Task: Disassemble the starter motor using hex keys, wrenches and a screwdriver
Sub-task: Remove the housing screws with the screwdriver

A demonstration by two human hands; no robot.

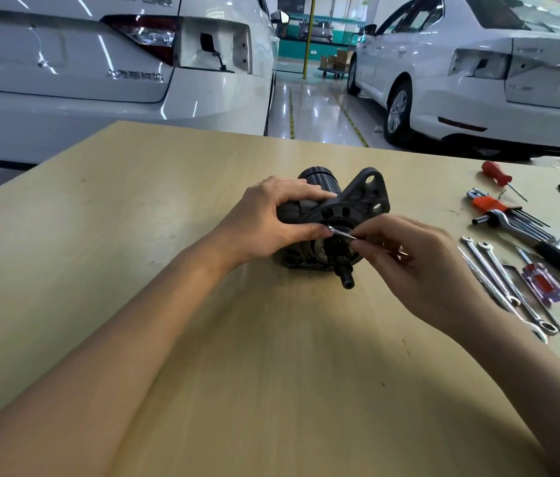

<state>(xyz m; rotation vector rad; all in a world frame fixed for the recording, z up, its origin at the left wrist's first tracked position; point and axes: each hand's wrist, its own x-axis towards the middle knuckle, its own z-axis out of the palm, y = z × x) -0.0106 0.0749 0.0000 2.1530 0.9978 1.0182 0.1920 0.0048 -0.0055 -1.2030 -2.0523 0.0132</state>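
Starter motor point(333, 218) lies on its side mid-counter point(168, 201). Left hand point(271, 218) grips the housing; right hand point(419, 263) pinches a small wrench point(340, 231) at the nose flange. Risk: shallow bite, wrench slips and rounds the fastener.

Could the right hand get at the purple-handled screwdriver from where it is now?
Probably yes. The purple-handled screwdriver lies uncovered on the table, beside the right hand, but that hand is pinching a small metal tool at the starter motor.
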